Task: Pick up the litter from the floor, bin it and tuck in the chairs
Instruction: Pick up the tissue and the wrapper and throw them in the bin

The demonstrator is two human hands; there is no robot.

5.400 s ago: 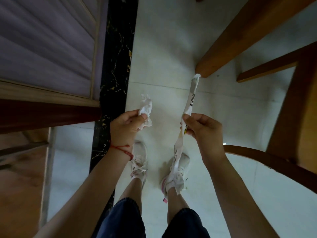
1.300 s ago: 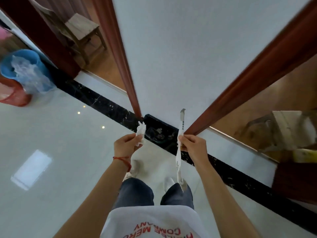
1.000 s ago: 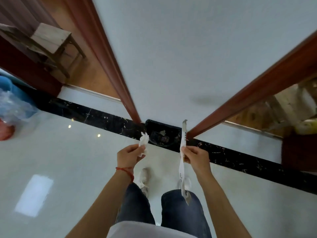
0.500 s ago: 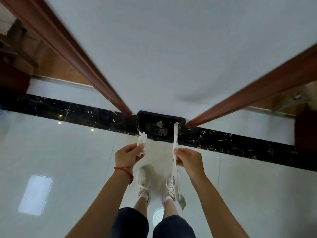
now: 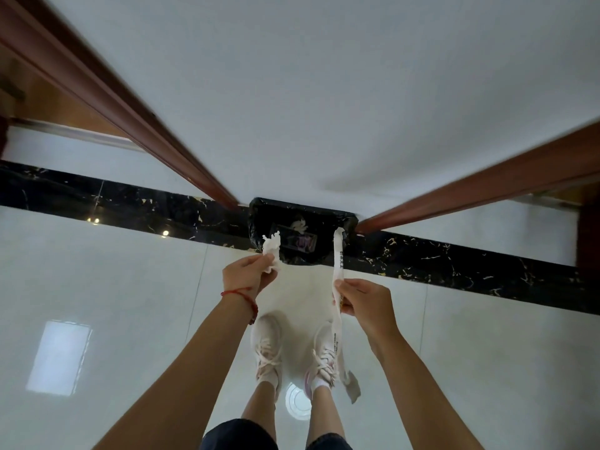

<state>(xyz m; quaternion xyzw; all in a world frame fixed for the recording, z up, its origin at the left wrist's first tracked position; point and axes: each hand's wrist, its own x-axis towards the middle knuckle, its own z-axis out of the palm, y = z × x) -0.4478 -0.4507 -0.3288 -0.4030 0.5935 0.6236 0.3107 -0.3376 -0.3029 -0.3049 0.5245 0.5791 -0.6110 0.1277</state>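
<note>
Left hand (image 5: 248, 276) pinching crumpled tissue (image 5: 272, 250); right hand (image 5: 365, 300) clamping paper strip (image 5: 338, 271) near its middle. Both hanging over floor, just short of black-lined bin (image 5: 300, 235) against wall. Strip's long axis running toward bin, far end reaching rim, tail drooping by shoes. Both looking light, limp, tear-prone; judging mid-strip grip is letting ends flop.
</note>
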